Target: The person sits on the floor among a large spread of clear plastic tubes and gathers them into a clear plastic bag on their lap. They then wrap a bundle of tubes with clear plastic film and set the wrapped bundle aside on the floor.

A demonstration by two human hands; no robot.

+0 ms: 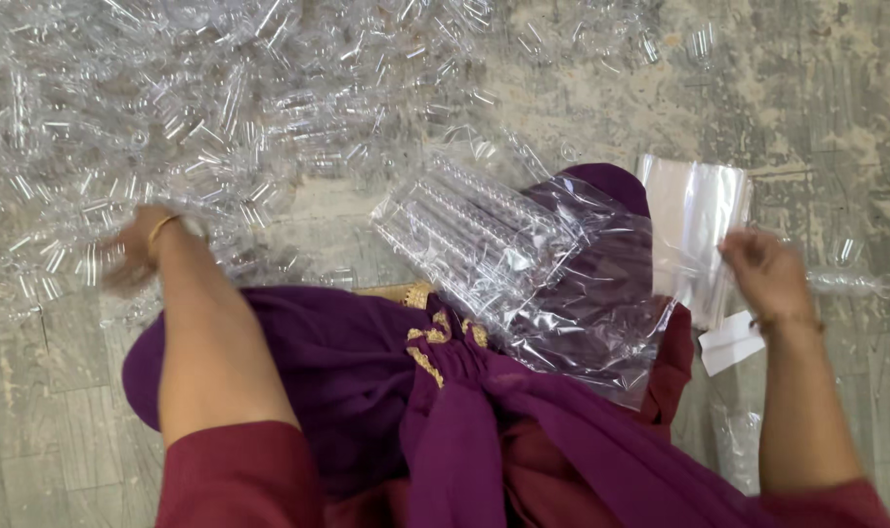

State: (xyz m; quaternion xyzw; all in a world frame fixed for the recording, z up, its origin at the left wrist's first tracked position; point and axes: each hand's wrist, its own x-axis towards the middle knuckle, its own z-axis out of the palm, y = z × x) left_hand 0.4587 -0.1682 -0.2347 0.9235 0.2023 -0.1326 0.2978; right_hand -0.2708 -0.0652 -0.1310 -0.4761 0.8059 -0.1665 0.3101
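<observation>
The grey floor is the biggest thing here. A huge heap of clear plastic tubes covers its top left part. Next comes the purple cloth on the person's lap. A clear bag packed with tubes lies on the lap, leaning open. Beside it on the floor is a stack of empty bags. The left hand reaches into the heap; it is blurry, so I cannot tell if it is closed on a tube. The right hand pinches the edge of the stack. The full bag could slide off the lap and spill, because no hand holds it.
</observation>
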